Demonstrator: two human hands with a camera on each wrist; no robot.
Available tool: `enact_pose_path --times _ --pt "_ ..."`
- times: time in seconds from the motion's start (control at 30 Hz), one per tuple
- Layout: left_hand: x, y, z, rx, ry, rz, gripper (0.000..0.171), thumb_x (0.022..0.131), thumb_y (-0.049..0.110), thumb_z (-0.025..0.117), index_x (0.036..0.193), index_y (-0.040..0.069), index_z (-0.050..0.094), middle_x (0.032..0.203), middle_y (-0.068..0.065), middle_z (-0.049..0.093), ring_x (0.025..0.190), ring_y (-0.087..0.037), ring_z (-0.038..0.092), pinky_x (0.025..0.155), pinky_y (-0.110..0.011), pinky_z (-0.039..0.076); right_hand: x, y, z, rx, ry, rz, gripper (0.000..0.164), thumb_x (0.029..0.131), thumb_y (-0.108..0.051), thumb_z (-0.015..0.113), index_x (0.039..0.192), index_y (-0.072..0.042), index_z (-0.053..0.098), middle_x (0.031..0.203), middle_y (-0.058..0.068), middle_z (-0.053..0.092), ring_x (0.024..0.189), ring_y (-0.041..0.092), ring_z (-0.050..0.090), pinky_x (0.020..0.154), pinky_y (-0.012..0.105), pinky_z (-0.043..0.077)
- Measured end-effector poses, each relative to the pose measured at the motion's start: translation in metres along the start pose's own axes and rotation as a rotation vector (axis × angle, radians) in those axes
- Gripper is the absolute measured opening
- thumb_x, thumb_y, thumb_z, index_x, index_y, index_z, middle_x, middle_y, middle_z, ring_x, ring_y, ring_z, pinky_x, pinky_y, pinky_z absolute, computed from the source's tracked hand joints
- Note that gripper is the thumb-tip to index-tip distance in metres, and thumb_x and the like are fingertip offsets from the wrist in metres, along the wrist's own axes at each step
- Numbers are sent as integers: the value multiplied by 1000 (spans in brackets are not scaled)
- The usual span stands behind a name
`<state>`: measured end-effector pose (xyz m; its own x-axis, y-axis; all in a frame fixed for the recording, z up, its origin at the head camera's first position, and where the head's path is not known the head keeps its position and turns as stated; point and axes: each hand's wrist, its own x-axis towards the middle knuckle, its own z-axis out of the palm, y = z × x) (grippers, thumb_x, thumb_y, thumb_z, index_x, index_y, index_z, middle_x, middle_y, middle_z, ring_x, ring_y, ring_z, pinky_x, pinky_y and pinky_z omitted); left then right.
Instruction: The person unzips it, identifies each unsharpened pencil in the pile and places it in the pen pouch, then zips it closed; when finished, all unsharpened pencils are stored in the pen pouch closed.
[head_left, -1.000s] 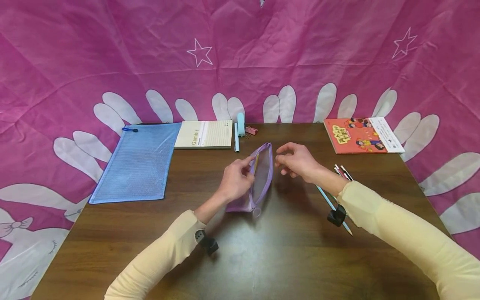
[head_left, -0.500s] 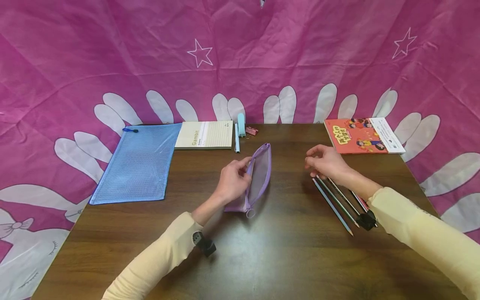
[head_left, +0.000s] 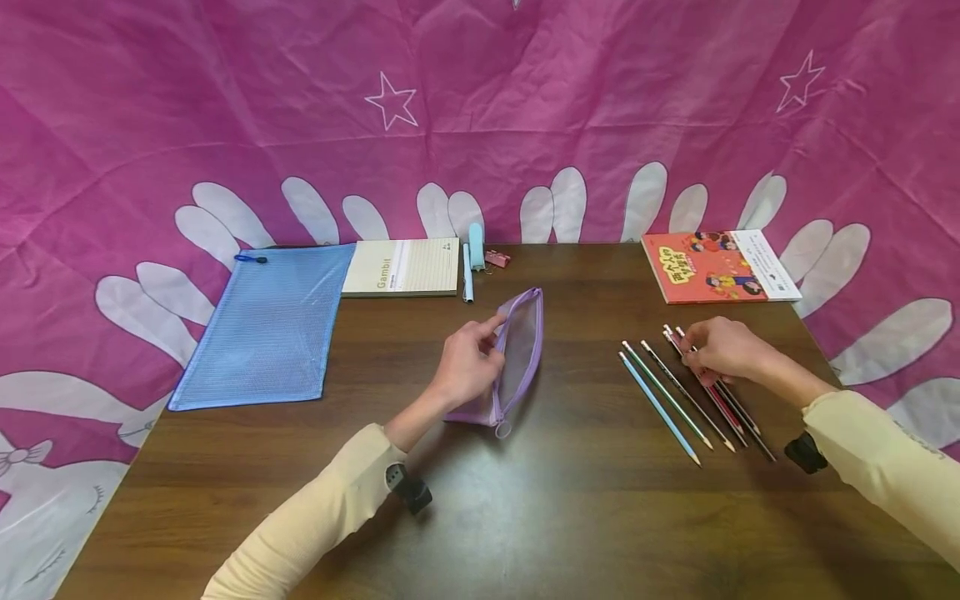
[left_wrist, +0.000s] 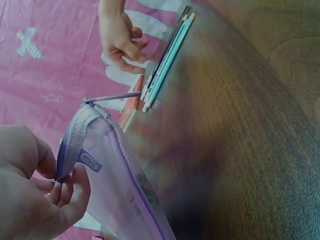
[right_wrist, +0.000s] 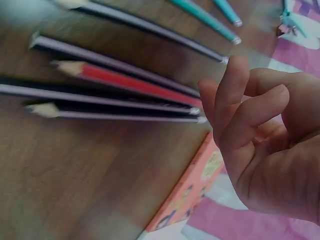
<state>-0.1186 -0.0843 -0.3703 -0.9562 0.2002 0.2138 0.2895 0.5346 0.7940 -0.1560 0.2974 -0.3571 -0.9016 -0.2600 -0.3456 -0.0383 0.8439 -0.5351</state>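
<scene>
My left hand (head_left: 468,357) pinches the zipped edge of a purple mesh pencil case (head_left: 517,358) near the middle of the table. The case's mouth gapes and its ring pull hangs at the near end. In the left wrist view, thumb and fingers (left_wrist: 75,195) grip the case's rim. Over on the right, my right hand (head_left: 723,348) hovers at the eraser ends of several pencils, fingers loosely bent with nothing between them. Among these are a light blue pencil (head_left: 660,408), a green pencil (head_left: 670,396) and a red pencil (right_wrist: 135,87); the hand partly covers the rightmost ones.
A blue mesh zip folder (head_left: 258,333) lies at the left, beside a Gambit notebook (head_left: 401,267). Behind the case are a light blue pen (head_left: 468,275), a light blue stapler (head_left: 477,248) and a red binder clip (head_left: 497,259). An orange book (head_left: 705,267) lies back right.
My right hand has moved from beside the case rightward to the pencils. A yellow strip seen at the case's mouth is out of sight. My left hand keeps its hold.
</scene>
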Motion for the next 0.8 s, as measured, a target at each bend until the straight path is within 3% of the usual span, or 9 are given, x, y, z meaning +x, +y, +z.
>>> enact_pose_path --times 0.4,0.8 --pt "0 0 1 -12 -20 -18 59 78 -9 59 137 -1 59 92 -11 61 84 -23 66 67 -28 53 -2 20 10 -96 41 -17 30 87 -8 70 108 12 61 58 2 61 50 17 61 43 31 47" --pt "0 0 0 -11 -14 -10 59 78 -9 59 136 -1 60 90 -10 61 82 -23 66 67 -28 52 -3 8 17 -155 56 38 35 89 -10 68 115 11 57 67 6 60 55 17 61 49 34 46"
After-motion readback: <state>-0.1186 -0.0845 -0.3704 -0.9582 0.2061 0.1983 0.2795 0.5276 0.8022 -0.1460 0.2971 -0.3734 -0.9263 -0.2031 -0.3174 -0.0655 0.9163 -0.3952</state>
